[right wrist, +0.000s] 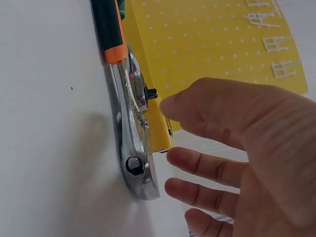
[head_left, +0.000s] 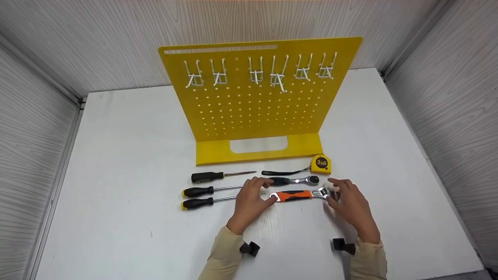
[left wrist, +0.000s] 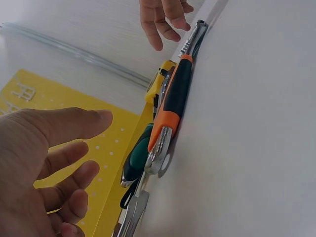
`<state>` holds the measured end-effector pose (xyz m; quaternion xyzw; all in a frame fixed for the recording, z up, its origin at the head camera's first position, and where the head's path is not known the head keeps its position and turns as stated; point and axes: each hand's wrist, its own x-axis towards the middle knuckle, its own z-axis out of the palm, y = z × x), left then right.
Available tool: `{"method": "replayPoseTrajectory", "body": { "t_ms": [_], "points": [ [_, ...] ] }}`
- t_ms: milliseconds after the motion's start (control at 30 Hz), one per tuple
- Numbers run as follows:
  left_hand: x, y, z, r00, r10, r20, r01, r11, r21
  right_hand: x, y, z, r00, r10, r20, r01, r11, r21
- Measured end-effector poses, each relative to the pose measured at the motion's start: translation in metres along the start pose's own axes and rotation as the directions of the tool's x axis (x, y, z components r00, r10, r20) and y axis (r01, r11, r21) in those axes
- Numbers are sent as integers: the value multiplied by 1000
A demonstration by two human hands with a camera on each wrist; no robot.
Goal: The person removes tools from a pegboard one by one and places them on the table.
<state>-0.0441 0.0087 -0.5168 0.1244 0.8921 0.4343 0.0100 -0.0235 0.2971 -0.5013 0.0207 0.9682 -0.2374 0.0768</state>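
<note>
An adjustable wrench (head_left: 295, 195) with an orange and black handle lies flat on the white table, its head to the right. By the handle's end is my left hand (head_left: 251, 200), fingers spread and loosely bent; the left wrist view shows a gap between them and the wrench. My right hand (head_left: 352, 204) hovers by the wrench head, and in the right wrist view its thumb and fingers stand apart with nothing between them. Just behind the wrench lies a ratchet (head_left: 297, 181) with a dark handle. Left of it are two long screwdrivers (head_left: 198, 191), their tips hidden behind my left hand.
A yellow pegboard (head_left: 256, 105) stands at the back, with several white hooks (head_left: 277, 77) along its upper part. In front of its base lie a shorter screwdriver (head_left: 208, 177) and a yellow tape measure (head_left: 321, 164) with a black strap. Walls border the table.
</note>
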Motion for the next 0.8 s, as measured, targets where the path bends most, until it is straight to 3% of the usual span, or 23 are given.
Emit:
{"method": "replayPoseTrajectory", "body": {
  "t_ms": [233, 400, 600, 800],
  "points": [
    [1, -7, -15, 998, -24, -60, 22, 999, -41, -1, -4, -2, 996, -23, -87, 33, 994, 104],
    [6, -15, -29, 988, 13, -155, -15, 1000, -9, 4, -6, -4, 982, -44, -184, 78, 980, 184],
    [12, -22, -41, 957, 87, -278, -71, 995, 67, 12, -14, -4, 954, -75, -291, 149, 959, 242],
    [18, -24, -54, 919, 172, -354, -81, 963, 257, 25, -31, -2, 915, -119, -386, 228, 941, 251]
  ]
}}
